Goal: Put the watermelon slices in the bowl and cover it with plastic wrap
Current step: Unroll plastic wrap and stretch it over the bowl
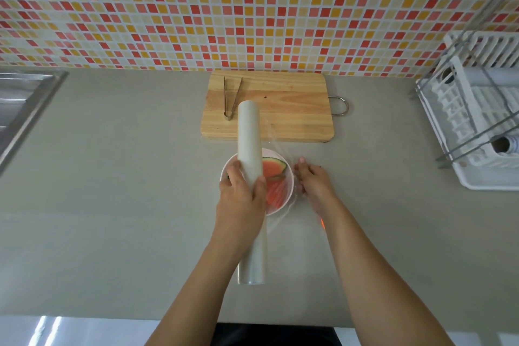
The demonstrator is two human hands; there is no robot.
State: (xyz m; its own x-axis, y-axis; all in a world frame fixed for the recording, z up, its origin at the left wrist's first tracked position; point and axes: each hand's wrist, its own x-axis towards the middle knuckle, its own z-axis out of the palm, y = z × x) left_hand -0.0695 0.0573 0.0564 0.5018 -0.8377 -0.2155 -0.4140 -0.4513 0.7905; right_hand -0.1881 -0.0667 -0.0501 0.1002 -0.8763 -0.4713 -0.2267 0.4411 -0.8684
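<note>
A pink bowl (289, 187) stands on the grey counter and holds red watermelon slices (273, 170) with green rind. My left hand (241, 194) grips a long white roll of plastic wrap (248, 135) held lengthwise over the bowl's left half. A clear sheet of film (280, 149) stretches from the roll to the right across the bowl. My right hand (313, 181) pinches the film's free edge down at the bowl's right side.
A wooden cutting board (295, 109) with metal tongs (231, 98) on it lies behind the bowl by the tiled wall. A white dish rack (477, 121) stands at the right. A steel sink (22, 104) is at the left.
</note>
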